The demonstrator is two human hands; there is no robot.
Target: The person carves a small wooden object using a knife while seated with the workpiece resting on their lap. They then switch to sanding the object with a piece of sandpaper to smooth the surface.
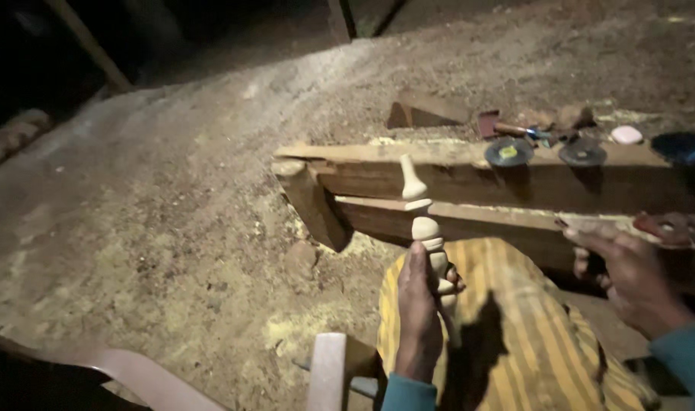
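Spindle (pixel 426 228): pale turned wood, beaded, upright in left hand (pixel 417 304).

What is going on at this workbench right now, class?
A person sits over a sawdust-covered floor, a yellow striped cloth across the lap. The left hand grips a pale turned wooden spindle upright by its lower part. The right hand reaches toward a tool lying on the wooden beam; whether it is touching it is unclear. Two round discs rest on top of the beam.
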